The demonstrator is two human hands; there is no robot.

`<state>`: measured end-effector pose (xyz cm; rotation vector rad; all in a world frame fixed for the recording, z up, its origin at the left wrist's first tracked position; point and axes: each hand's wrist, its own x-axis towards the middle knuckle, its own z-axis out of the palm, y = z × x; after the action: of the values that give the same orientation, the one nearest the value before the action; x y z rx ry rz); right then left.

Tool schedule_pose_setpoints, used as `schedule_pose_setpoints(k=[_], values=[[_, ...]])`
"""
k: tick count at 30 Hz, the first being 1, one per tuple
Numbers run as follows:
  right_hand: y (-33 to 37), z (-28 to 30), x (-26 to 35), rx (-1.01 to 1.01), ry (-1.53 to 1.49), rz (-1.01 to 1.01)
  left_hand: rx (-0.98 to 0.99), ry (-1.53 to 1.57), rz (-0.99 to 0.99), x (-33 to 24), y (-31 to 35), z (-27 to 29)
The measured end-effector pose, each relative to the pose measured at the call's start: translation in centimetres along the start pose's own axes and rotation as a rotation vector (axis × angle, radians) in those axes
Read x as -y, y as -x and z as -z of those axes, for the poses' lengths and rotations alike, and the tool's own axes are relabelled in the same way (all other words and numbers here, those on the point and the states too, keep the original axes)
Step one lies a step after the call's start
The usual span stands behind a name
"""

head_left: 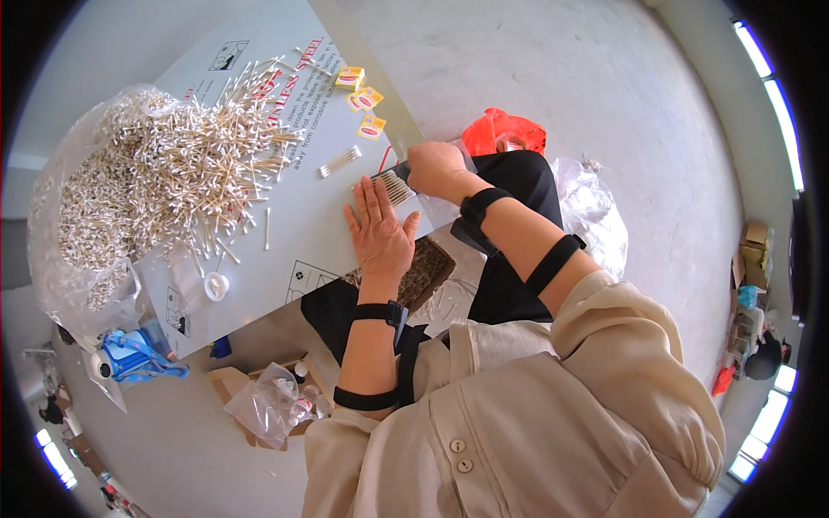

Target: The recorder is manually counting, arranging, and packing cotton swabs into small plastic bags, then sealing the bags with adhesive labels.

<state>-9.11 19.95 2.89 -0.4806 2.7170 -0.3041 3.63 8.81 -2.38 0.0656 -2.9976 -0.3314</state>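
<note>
My left hand (380, 235) lies flat, fingers stretched out, beside and partly over a row of cotton swabs (395, 187) near the table's right edge. Clear plastic shows around this row. Just right of it, my right hand (436, 170) is closed with the fingers curled under; whatever it grips is hidden. A small flat bundle of swabs (340, 161) lies a little beyond my left fingertips. The large heap of loose cotton swabs (216, 138) spills from a clear plastic bag (47, 233) on the table's left side.
Small yellow packets (371, 128) lie near the far edge of the printed metal-sheet table (250, 276). A white round lid (216, 286) sits near the front left. Beyond my right hand is a red plastic bag (503, 131). An open cardboard box (229, 382) stands on the floor.
</note>
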Motion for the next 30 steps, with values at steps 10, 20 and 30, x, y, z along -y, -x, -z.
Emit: schedule_pose_setpoints(k=[10,20,30], values=[[0.0,-1.2,-2.6,-0.084,-0.263,-0.041,-0.045,0.041,0.043,-1.9,-1.3,-0.6],[0.3,0.0,-1.6,-0.026,-0.179,-0.036,-0.049,0.065,-0.04,-2.6,-1.2,-0.7],[0.6,0.5,-0.8,0.01,-0.124,-0.017,-0.052,0.079,-0.085,-3.5,-2.2,-0.6]])
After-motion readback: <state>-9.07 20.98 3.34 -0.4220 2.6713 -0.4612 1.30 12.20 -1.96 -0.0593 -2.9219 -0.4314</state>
